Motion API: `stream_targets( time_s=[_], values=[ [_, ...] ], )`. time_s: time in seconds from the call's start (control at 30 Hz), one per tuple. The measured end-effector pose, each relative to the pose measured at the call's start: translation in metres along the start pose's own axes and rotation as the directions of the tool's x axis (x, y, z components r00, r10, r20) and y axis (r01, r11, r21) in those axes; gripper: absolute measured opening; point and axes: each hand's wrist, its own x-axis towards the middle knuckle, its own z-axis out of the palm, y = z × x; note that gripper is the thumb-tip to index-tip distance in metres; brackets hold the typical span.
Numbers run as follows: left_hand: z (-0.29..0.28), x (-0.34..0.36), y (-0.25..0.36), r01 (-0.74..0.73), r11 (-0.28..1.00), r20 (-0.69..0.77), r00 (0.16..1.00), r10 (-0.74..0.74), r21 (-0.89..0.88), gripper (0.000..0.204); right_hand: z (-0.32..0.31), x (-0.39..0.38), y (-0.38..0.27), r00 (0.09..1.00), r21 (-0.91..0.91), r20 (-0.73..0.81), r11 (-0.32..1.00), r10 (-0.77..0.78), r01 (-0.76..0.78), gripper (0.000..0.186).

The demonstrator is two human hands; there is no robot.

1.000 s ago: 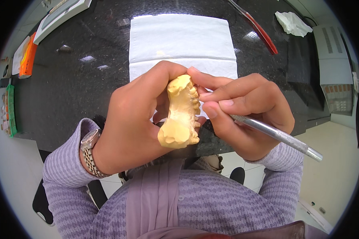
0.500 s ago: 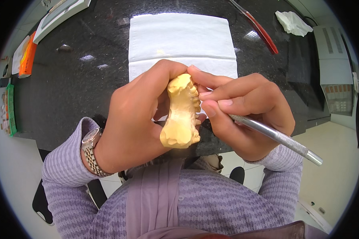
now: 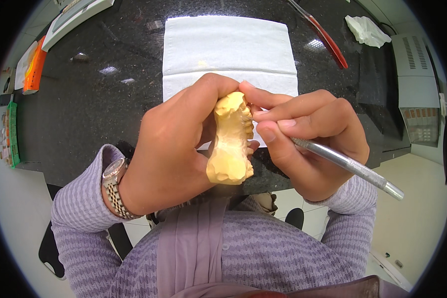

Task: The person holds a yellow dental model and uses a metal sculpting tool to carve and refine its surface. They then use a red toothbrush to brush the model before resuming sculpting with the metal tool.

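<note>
My left hand [image 3: 171,144] is closed around a yellow plaster dental model [image 3: 228,139], held up over the near edge of the counter with its row of teeth facing right. In my right hand [image 3: 313,144] a silver metal tool handle [image 3: 350,168] with knurled grips is pinched between thumb and fingers, like a pen. Its working end lies hidden behind the fingertips, close to the teeth. The fingers of my right hand meet the left hand's fingertip at the top of the model. A white paper towel [image 3: 228,44] lies flat on the counter beyond both hands.
On the dark speckled counter [image 3: 104,104], a red-handled tool [image 3: 328,42] and a crumpled white tissue [image 3: 366,31] lie at the back right. A grey machine [image 3: 414,64] stands at the right. An orange box [image 3: 34,69] and a green basket [image 3: 12,134] are at the far left.
The dental model has shifted slightly right and turned a little, so its teeth show less from above. My right hand keeps its pinch on the tool, moved only slightly.
</note>
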Motion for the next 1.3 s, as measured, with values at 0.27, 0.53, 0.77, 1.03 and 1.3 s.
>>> stream_targets(
  time_s=[0.27,0.53,0.77,1.03,1.3],
  values=[
    [0.0004,0.0012,-0.0020,0.002,1.000,0.007,1.000,-0.003,0.012,0.057,0.0016,-0.0005,-0.0029,0.999,-0.027,0.005,0.999,0.042,-0.042,0.022],
    [0.0038,0.0022,-0.0014,-0.032,0.999,-0.044,0.999,0.031,-0.003,0.056,0.0013,0.0011,-0.0020,0.996,0.056,-0.035,0.996,0.076,-0.074,0.022],
    [0.0028,0.0024,-0.0019,-0.035,0.996,-0.052,0.998,0.039,0.079,0.053,0.0015,-0.0002,-0.0039,0.996,-0.038,-0.009,0.996,0.083,-0.083,0.021],
    [0.0069,0.0045,-0.0018,-0.147,0.970,-0.148,0.973,0.176,0.193,0.046,0.0024,0.0014,-0.0028,0.996,0.022,-0.054,0.997,0.070,-0.069,0.021],
    [0.0098,0.0064,-0.0051,-0.156,0.950,-0.176,0.962,0.208,0.270,0.044,0.0038,0.0009,-0.0013,0.997,-0.049,-0.068,0.998,0.042,-0.046,0.018]
  ],
)
